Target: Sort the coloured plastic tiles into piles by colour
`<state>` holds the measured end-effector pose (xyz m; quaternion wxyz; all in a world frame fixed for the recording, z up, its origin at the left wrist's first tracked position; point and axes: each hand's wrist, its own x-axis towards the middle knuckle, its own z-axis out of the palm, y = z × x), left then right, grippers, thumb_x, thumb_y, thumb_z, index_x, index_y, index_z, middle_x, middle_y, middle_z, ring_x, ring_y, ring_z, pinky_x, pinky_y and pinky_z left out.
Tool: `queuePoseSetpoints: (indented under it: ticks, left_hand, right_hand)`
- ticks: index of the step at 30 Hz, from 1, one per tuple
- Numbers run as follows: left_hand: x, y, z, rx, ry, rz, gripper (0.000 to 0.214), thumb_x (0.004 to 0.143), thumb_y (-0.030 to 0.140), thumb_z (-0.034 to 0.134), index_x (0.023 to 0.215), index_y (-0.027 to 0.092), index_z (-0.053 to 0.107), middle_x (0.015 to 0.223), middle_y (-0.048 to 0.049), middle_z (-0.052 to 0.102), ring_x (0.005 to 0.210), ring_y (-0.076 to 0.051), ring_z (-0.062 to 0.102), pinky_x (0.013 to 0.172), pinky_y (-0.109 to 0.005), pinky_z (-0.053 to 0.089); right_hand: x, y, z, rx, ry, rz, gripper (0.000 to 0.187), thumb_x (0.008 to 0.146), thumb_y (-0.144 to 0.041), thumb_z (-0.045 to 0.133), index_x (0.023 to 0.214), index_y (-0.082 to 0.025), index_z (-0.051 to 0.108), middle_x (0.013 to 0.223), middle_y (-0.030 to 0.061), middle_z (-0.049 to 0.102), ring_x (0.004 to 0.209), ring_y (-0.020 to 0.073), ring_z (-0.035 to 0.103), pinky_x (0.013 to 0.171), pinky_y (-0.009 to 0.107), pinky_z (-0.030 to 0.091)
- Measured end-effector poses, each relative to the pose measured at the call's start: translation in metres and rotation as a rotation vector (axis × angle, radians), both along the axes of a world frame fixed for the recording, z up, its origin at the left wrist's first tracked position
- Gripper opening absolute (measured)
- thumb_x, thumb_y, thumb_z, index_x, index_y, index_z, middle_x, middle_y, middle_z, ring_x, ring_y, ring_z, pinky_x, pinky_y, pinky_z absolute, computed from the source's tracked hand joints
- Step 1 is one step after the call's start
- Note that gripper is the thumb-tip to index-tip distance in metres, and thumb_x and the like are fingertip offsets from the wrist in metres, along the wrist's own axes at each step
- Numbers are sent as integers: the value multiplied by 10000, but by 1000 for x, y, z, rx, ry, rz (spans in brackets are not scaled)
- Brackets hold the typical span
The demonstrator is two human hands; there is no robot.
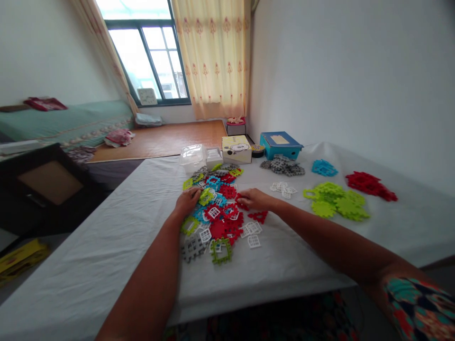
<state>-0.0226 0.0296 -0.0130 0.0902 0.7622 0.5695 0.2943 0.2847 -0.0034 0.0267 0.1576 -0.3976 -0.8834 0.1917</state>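
Note:
A mixed pile of interlocking plastic building pieces lies on the cloth between my hands, in red, blue, green, grey and white. My left hand (188, 200) is at the pile's left edge, fingers curled in beside a lime green square piece (205, 196); what they grip, if anything, is hidden. On the right side of the pile, my right hand (251, 199) pinches a red building piece (241, 201). Below it lie another red piece (259, 217) and white window pieces (253, 229). A green frame piece (221, 251) sits at the pile's near end.
Sorted heaps lie to the right: grey pieces (282, 166), white windows (283, 189), blue pieces (324, 167), lime green pieces (336, 201) and red pieces (369, 184). Behind stand a clear plastic box (192, 157), a cream carton (236, 149) and a blue box (280, 145).

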Motion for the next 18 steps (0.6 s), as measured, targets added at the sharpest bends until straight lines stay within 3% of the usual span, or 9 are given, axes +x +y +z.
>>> queuePoseSetpoints:
  ticks: [4, 10, 14, 18]
  left_hand:
    - [0, 0, 1, -2, 9, 13, 403, 878, 404, 382, 1018, 206, 704, 1096, -62, 705, 1048, -211, 625, 960, -324, 456]
    - [0, -2, 5, -4, -9, 15, 383, 862, 409, 404, 1009, 228, 708, 1091, -44, 713, 1039, -213, 633, 951, -326, 468]
    - [-4, 2, 2, 2, -1, 10, 417, 856, 445, 395, 1013, 218, 707, 1096, -50, 712, 1036, -217, 639, 950, -328, 471]
    - [-7, 5, -2, 5, 10, 20, 455, 851, 481, 383, 1030, 213, 704, 1107, -50, 708, 1045, -226, 637, 943, -338, 476]
  right_hand:
    - [21, 3, 1, -51, 140, -97, 208, 838, -268, 600, 1017, -170, 638, 797, 31, 720, 710, 139, 638, 662, 226, 419]
    - [78, 18, 7, -47, 181, -239, 215, 818, -352, 592, 842, -151, 664, 733, 44, 711, 645, 146, 637, 597, 221, 421]
    - [148, 35, 12, 92, 185, -406, 300, 807, -430, 570, 835, -156, 689, 734, 38, 705, 622, 143, 606, 576, 230, 419]
    - [250, 46, 14, 278, 218, -780, 332, 781, -436, 586, 907, -149, 697, 854, 78, 724, 729, 175, 635, 650, 258, 459]
